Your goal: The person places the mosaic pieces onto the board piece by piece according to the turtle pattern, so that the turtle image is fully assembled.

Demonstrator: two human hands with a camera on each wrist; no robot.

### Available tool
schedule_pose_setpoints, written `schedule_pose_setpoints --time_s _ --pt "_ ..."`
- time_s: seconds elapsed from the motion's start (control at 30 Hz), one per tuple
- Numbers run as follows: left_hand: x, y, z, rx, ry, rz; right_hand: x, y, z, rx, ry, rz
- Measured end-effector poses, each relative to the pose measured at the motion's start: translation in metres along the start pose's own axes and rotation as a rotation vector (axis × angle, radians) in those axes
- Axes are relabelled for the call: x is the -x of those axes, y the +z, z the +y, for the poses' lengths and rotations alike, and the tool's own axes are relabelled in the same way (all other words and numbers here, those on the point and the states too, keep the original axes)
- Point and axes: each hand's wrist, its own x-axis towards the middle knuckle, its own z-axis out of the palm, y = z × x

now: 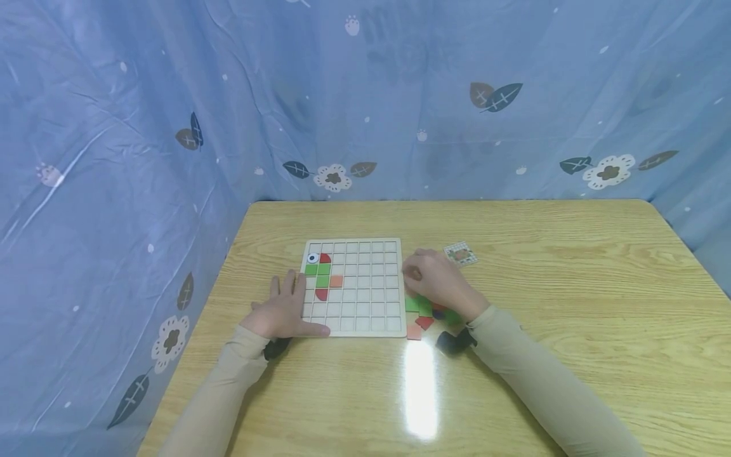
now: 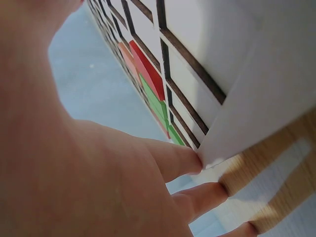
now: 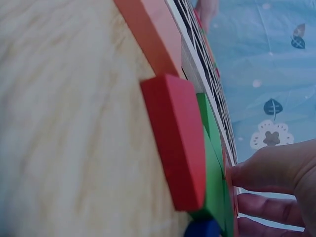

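The left hand splays at the left edge of the gridded board on the counter, the right hand curls over loose tiles beside it, any grip impossible to tell, and a careless sweep could scatter them!

I see a desk with a glossy wood-grain top, smooth matt-looking coloured pieces, a smooth board and creased, cloth-like curtain

Both beige sleeves are long, plain and lightly creased, each with a black device by its cuff.
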Motion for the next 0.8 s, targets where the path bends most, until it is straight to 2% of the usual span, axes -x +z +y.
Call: schedule_pose_setpoints --time_s 0.5,0.8 --pt "-0.0007 0.0009 -0.0003 -0.005 0.001 -0.001 0.0005 -0.0008 -0.0013 0.012 -0.017 -0.005" --pt "-0.0010 0.0018 -0.0002 -0.009 0.001 0.007 0.0007 -0.0018 -0.0007 0.012 -0.050 -0.037"
